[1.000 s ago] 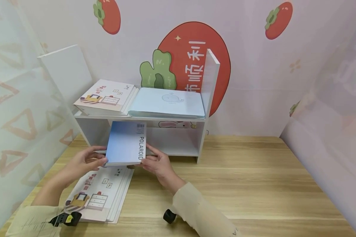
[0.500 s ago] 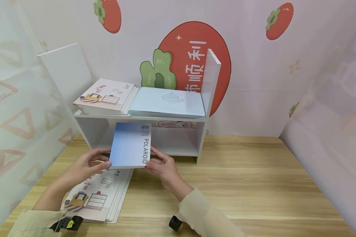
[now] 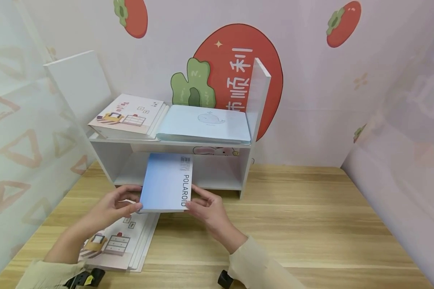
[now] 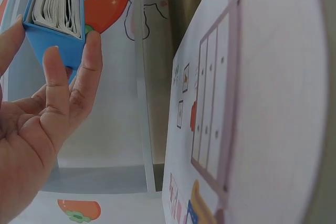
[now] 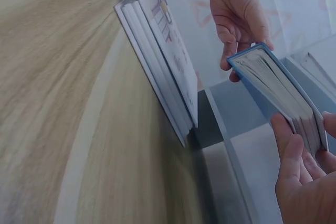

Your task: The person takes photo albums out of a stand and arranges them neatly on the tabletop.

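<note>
Blue album (image 3: 165,182): my left fingers (image 3: 128,188) and right fingers (image 3: 203,192) pinch its side edges by the near corners, before the lower bay of the white shelf (image 3: 257,98); the surface (image 3: 304,224) stretches right. Since a second ago it's come nearer and rightward, cover up, long axis near to far.

Clad in a cream left sleeve (image 3: 45,274), worn with a black fitting (image 3: 79,280) bearing a yellow patch (image 3: 89,280), and a matching right sleeve (image 3: 258,263), worn beside a small, blunt-ended black piece (image 3: 224,279).
</note>
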### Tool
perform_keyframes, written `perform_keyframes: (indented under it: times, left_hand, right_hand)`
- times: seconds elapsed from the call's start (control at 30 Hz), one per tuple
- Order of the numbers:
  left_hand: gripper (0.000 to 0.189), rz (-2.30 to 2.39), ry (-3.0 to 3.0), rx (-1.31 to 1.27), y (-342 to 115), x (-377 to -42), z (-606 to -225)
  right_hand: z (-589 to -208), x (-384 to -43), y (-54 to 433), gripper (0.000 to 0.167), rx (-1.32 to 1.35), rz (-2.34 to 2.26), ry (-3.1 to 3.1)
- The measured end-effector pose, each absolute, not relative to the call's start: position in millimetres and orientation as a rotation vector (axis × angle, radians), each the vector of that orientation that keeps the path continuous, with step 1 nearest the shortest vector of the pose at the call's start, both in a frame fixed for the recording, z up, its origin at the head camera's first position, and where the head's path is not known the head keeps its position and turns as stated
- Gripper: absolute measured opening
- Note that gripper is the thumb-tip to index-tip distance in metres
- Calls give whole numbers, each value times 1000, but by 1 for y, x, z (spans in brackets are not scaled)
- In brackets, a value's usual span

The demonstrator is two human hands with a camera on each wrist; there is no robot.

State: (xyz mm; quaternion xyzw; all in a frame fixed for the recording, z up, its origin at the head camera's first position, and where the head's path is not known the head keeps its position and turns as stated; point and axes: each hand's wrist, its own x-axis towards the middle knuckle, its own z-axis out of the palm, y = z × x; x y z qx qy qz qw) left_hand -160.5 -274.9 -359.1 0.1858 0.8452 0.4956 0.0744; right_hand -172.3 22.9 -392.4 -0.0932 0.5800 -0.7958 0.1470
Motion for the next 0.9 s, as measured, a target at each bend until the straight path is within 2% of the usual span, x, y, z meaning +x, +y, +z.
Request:
perform_keyframes:
  times: [0.9]
  left_hand:
    - [50, 1491, 2361, 621, -263, -146, -370]
  right_hand:
    - [-400, -142, 41, 57, -269, -2224, 1830]
